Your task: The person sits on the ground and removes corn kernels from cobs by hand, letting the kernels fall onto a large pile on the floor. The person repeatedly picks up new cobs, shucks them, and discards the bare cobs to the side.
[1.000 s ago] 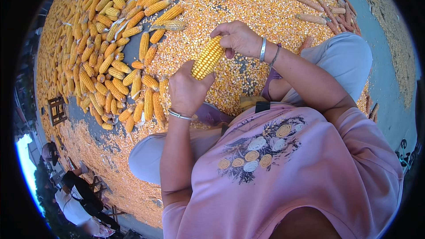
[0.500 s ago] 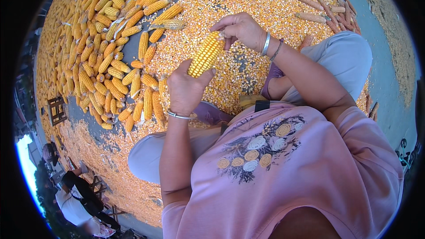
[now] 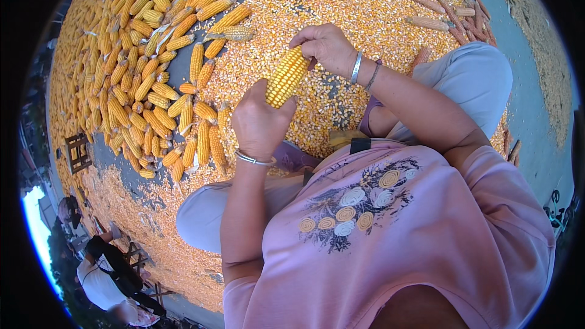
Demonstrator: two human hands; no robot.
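Note:
A yellow ear of corn (image 3: 287,78) is tilted between my two hands, above a bed of loose kernels (image 3: 341,0). My left hand (image 3: 259,123) grips its lower end, with the thumb along one side. At the upper end, my right hand (image 3: 329,49) curls its fingers against the tip, and some fingertips are hidden behind it. Rows of kernels still cover the ear's visible side. Left of my hands lies a big heap of whole ears (image 3: 131,79).
Bare reddish cobs (image 3: 426,3) lie in a pile at the upper right. My bent knees (image 3: 469,79) flank the kernels. A small wooden stool (image 3: 78,152) stands by the heap at left. Another person (image 3: 103,274) is at the lower left, beyond more kernels.
My right hand has shifted slightly down and its fingers have closed in on the ear's tip. The ear and my left hand have turned a little, with the left fingers wrapping further round it.

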